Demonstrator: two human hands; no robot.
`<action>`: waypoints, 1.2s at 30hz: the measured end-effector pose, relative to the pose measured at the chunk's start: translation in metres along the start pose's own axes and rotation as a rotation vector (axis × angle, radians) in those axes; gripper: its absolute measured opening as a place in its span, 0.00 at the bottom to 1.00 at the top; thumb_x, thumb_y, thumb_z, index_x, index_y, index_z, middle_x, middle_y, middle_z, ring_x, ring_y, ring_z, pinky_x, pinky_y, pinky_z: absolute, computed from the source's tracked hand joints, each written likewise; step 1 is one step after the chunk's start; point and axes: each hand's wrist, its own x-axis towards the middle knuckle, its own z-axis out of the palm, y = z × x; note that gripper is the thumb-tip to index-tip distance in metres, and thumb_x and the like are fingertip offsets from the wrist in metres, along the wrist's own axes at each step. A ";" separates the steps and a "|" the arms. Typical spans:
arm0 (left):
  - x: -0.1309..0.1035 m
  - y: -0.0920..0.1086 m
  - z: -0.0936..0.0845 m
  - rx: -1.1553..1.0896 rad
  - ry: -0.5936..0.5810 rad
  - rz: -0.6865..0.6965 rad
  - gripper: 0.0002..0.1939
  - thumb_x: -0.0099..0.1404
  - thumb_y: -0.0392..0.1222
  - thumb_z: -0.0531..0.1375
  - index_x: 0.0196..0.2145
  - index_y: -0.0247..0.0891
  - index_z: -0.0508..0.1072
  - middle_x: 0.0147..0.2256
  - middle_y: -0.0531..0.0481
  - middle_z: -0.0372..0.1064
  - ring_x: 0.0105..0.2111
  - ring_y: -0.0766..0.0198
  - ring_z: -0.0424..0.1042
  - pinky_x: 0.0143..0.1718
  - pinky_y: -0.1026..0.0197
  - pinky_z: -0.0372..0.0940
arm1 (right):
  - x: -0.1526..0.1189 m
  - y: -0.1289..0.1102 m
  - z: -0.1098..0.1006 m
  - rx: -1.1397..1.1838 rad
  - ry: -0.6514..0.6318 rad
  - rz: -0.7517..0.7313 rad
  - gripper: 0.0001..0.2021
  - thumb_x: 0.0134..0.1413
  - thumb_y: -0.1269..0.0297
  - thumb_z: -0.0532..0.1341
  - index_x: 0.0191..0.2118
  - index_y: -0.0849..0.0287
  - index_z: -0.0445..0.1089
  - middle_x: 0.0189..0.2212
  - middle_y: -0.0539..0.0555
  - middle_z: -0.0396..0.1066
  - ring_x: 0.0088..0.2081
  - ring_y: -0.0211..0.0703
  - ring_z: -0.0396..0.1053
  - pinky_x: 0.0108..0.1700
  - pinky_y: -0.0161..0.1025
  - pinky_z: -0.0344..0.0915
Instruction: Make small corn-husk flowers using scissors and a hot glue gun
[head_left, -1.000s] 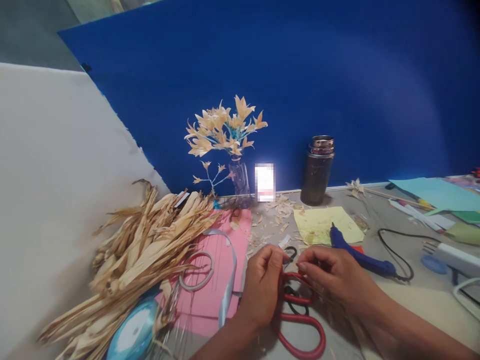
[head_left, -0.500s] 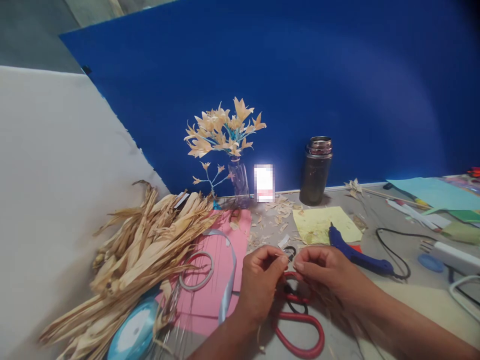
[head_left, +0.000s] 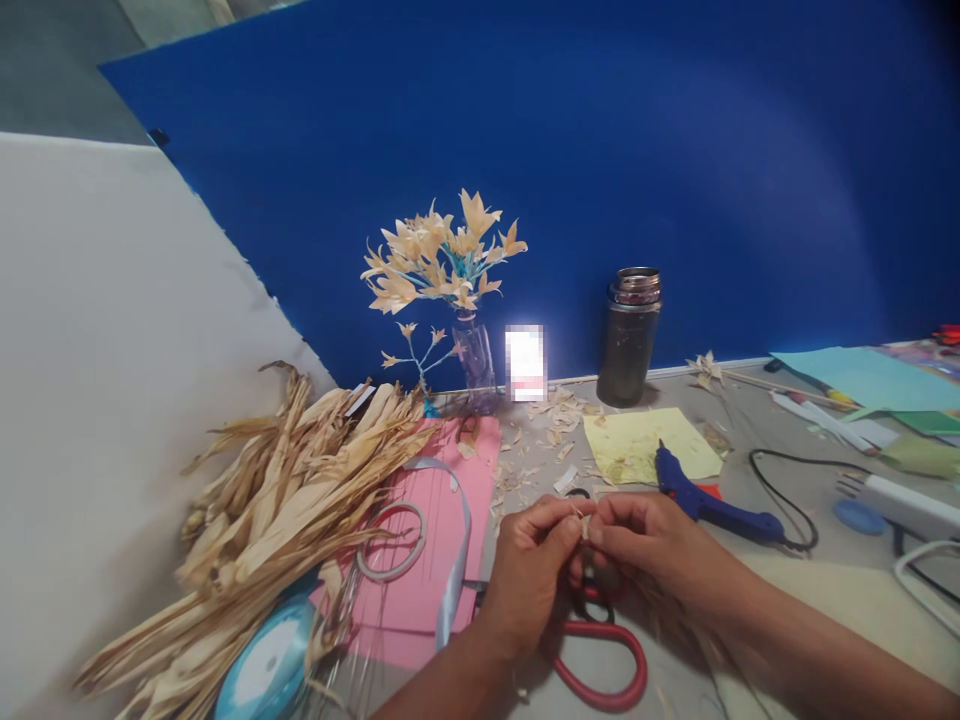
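Observation:
My left hand [head_left: 529,570] and my right hand [head_left: 652,545] meet above the table, thumbs and fingertips pinched together. Between the fingertips is a small pale piece of dried husk [head_left: 585,527], mostly covered by the fingers. Under the hands lies a pair of scissors with red handles [head_left: 600,665], partly hidden. Beyond the right hand rests a blue glue gun [head_left: 712,510], its nozzle over a yellow paper [head_left: 630,445]. Left of my left hand, a loop of pale ribbon [head_left: 456,580] lies on pink paper [head_left: 405,620].
A heap of dried corn husks [head_left: 300,510] and a blue ribbon roll [head_left: 270,655] are at left. Husk flowers [head_left: 442,255] stand in a clear bottle [head_left: 476,370]. A dark flask [head_left: 628,345] stands at the back. A power strip [head_left: 911,510] and cables lie at right.
The fingertips have come closer together around the husk piece, with the left hand shifted slightly right. The whole view has moved a little.

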 end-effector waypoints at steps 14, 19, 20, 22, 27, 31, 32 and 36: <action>0.003 -0.005 -0.002 -0.052 0.025 -0.019 0.17 0.53 0.51 0.71 0.28 0.31 0.78 0.18 0.51 0.66 0.18 0.71 0.59 0.22 0.67 0.53 | 0.000 0.008 -0.005 0.122 -0.028 0.066 0.11 0.49 0.60 0.69 0.27 0.62 0.72 0.23 0.52 0.72 0.24 0.36 0.67 0.29 0.37 0.65; 0.002 -0.004 0.000 -0.058 0.052 0.000 0.17 0.50 0.50 0.73 0.24 0.31 0.77 0.18 0.54 0.62 0.18 0.72 0.58 0.22 0.66 0.51 | 0.002 0.009 -0.004 0.103 -0.080 0.044 0.13 0.48 0.58 0.71 0.30 0.64 0.73 0.27 0.56 0.76 0.28 0.40 0.71 0.32 0.38 0.66; 0.002 -0.004 0.000 -0.074 0.050 -0.003 0.17 0.49 0.49 0.73 0.24 0.31 0.78 0.18 0.54 0.62 0.18 0.72 0.58 0.22 0.66 0.51 | 0.002 0.009 -0.004 0.099 -0.085 0.040 0.14 0.47 0.57 0.72 0.30 0.64 0.73 0.27 0.57 0.77 0.27 0.40 0.72 0.32 0.38 0.66; 0.002 -0.005 0.001 -0.131 0.028 -0.027 0.17 0.50 0.50 0.73 0.25 0.30 0.79 0.17 0.55 0.61 0.18 0.72 0.58 0.22 0.66 0.52 | 0.002 0.009 -0.002 0.108 -0.074 0.030 0.15 0.47 0.56 0.72 0.29 0.63 0.71 0.26 0.57 0.78 0.26 0.40 0.71 0.31 0.38 0.66; 0.002 -0.003 0.001 -0.245 -0.004 -0.074 0.20 0.54 0.52 0.71 0.35 0.31 0.80 0.15 0.56 0.62 0.17 0.72 0.58 0.22 0.66 0.53 | -0.001 0.005 0.000 0.112 -0.029 0.020 0.16 0.49 0.55 0.71 0.26 0.61 0.68 0.26 0.58 0.78 0.26 0.41 0.72 0.30 0.40 0.67; 0.004 -0.003 -0.001 -0.290 0.057 -0.106 0.18 0.49 0.48 0.74 0.30 0.30 0.78 0.16 0.56 0.64 0.16 0.75 0.56 0.22 0.68 0.52 | 0.000 0.005 -0.001 -0.036 0.058 0.008 0.16 0.47 0.55 0.71 0.25 0.61 0.69 0.21 0.52 0.73 0.21 0.36 0.66 0.26 0.37 0.63; 0.005 -0.004 -0.001 -0.303 0.061 -0.116 0.17 0.48 0.47 0.74 0.28 0.30 0.77 0.16 0.56 0.64 0.15 0.76 0.56 0.22 0.68 0.52 | 0.000 0.005 -0.002 -0.059 0.067 0.008 0.16 0.47 0.55 0.71 0.25 0.61 0.69 0.21 0.51 0.73 0.21 0.36 0.65 0.26 0.36 0.63; 0.006 -0.007 -0.002 -0.333 0.039 -0.129 0.19 0.46 0.47 0.75 0.21 0.33 0.71 0.13 0.59 0.58 0.15 0.75 0.55 0.20 0.69 0.50 | 0.001 0.007 -0.002 -0.044 0.031 0.024 0.16 0.46 0.54 0.71 0.25 0.61 0.69 0.21 0.51 0.73 0.21 0.36 0.66 0.26 0.36 0.64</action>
